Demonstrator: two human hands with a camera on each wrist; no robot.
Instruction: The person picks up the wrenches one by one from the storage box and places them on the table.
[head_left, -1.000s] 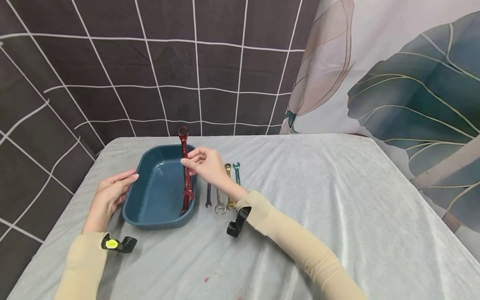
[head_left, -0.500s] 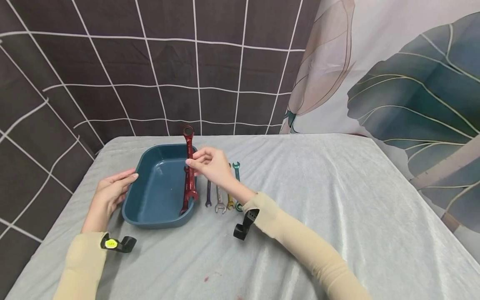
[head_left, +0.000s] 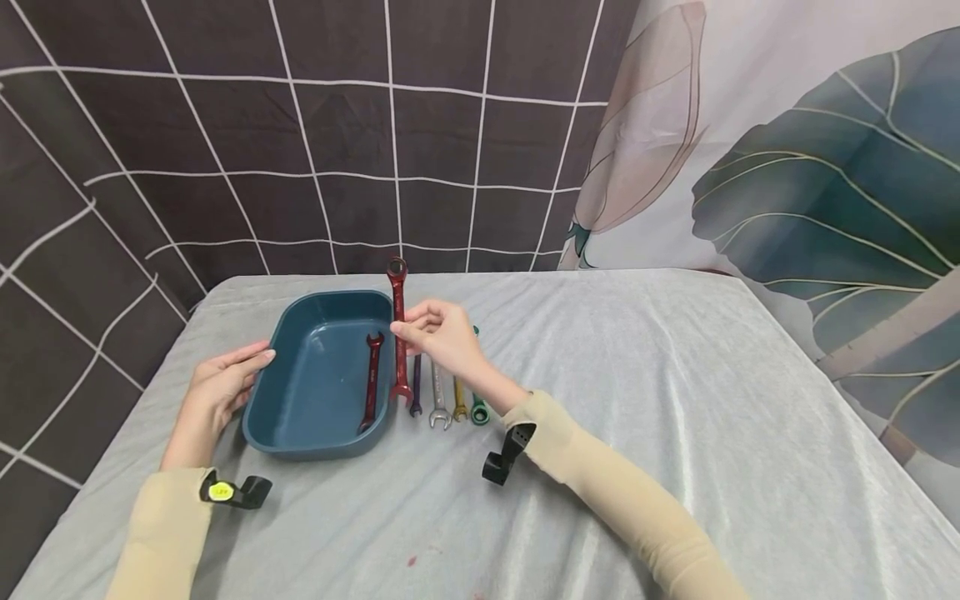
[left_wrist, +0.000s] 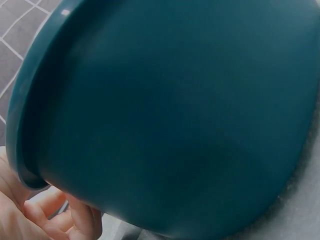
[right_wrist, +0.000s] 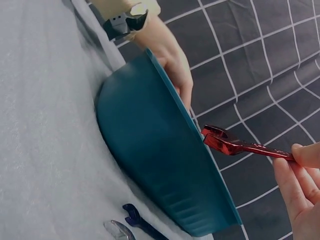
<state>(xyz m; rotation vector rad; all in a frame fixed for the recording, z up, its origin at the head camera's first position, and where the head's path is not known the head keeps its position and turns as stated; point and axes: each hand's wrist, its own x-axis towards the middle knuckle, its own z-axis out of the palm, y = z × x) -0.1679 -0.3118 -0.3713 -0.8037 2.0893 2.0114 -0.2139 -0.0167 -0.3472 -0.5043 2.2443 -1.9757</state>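
Note:
My right hand [head_left: 441,335] pinches a red combination wrench [head_left: 400,333] between thumb and fingers, ring end up and open end down. The wrench hangs just past the right rim of a blue plastic basin [head_left: 322,450]. In the right wrist view its open end [right_wrist: 220,141] overlaps the basin's edge. My left hand [head_left: 223,392] grips the basin's left rim, thumb at the edge; its fingers [left_wrist: 82,220] curl beneath the rim in the left wrist view. Inside the basin a second red wrench [head_left: 372,379] leans along the right wall.
Right of the basin, a purple wrench [head_left: 416,392], a silver wrench [head_left: 439,400], a gold wrench [head_left: 460,404] and a green wrench [head_left: 479,410] lie side by side, partly behind the right hand. A grey cloth [head_left: 600,417] covers the table, with a dark gridded curtain [head_left: 337,167] behind.
My right hand has carried the red wrench rightward, from over the basin to just outside its right rim. More of the red wrench inside now shows. The left hand stays put.

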